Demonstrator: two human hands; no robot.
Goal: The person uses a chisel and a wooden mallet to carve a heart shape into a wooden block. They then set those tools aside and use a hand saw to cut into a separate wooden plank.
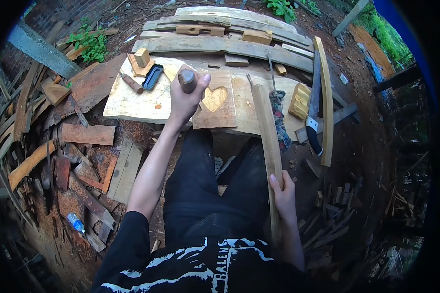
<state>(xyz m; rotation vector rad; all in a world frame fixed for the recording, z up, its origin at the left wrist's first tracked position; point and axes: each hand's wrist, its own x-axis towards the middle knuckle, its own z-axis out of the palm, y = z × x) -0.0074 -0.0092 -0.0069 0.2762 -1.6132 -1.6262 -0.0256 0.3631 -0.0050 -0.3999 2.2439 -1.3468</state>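
Note:
My left hand (183, 100) is closed around the upright wooden handle of a chisel (186, 79), whose handle end faces me. Its blade is mostly hidden behind my fingers, close to the left edge of a carved heart. That heart is a shallow recess in a square wooden board (225, 115) lying at the front of the workbench (120, 105). Low on the right, my right hand (284, 193) grips a long wooden bar (269, 132), thumb along its near side. The bar's far end overlaps the bench beside a crumpled cloth (278, 115).
On the bench's left lie a wooden-handled tool (132, 83), a dark case (153, 77) and a small block (142, 57). A handsaw (314, 124) and a curved strip (325, 107) are at right. Planks (225, 46) lie behind; scrap wood (88, 134) covers the ground.

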